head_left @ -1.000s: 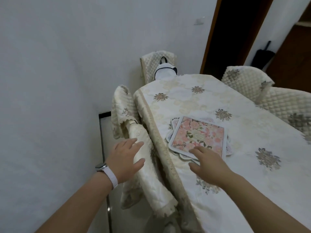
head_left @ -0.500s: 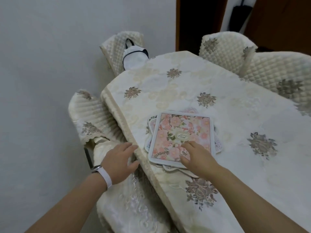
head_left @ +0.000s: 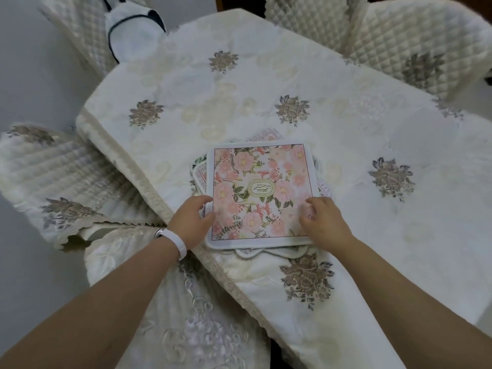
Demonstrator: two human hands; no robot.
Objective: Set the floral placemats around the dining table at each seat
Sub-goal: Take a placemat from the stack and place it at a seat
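Stack (head_left: pixel 199 177) of floral mats sits on the table (head_left: pixel 372 129), close to its left edge and just in front of you. None laid at a seat yet.

Your left hand (head_left: pixel 190 223) is curled on the left border of the top placemat (head_left: pixel 262 193), thumb on the white rim. Your right hand (head_left: pixel 323 222) is bent onto the right border, low down. Both are closed on that one mat. Whether the fingertips have got under it does not show.

Handling, as a judgement: thin, light, flat, with a bound rim. It should flex but hold its shape when lifted by two opposite edges. The cloth beneath looks smooth (satin-like, so the stack may slide if you drag). Peel up from the rim and lift; do not push sideways, or the mats below will go with it.

Count:
- Mats: one on top in full view; rims of at least three more poke out below. Exact total cannot be told.
- Chair backs (head_left: pixel 66 177) in quilted covers: four in view, two on the left and two at the far right.
- One white bag (head_left: pixel 133 33) with dark trim, on the far-left chair.
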